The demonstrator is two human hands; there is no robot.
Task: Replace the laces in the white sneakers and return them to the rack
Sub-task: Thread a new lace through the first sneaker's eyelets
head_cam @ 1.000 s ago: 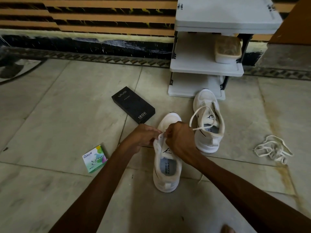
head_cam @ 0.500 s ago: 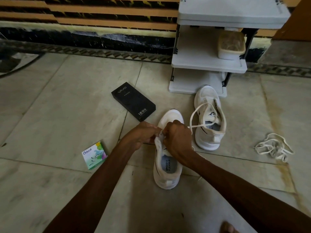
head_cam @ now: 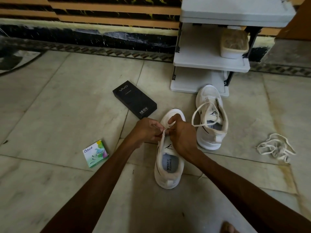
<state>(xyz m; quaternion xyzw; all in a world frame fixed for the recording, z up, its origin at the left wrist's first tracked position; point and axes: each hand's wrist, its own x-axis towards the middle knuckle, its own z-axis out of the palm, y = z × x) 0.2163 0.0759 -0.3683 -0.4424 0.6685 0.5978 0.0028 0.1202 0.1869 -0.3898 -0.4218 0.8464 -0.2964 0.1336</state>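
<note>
Right hand edged toward toe of near sneaker, left hand opposite, both pinching lace, fingers curled.

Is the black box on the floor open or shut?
Shut. The black box lies flat with its lid fully on; no gap or contents show.

Pale stone tiles cover the floor, crossed by thin joints and stained brownish at the right. The far wall carries orange and black stripes above a dark skirting. A grey shelved rack stands far right. The light is dim.
</note>
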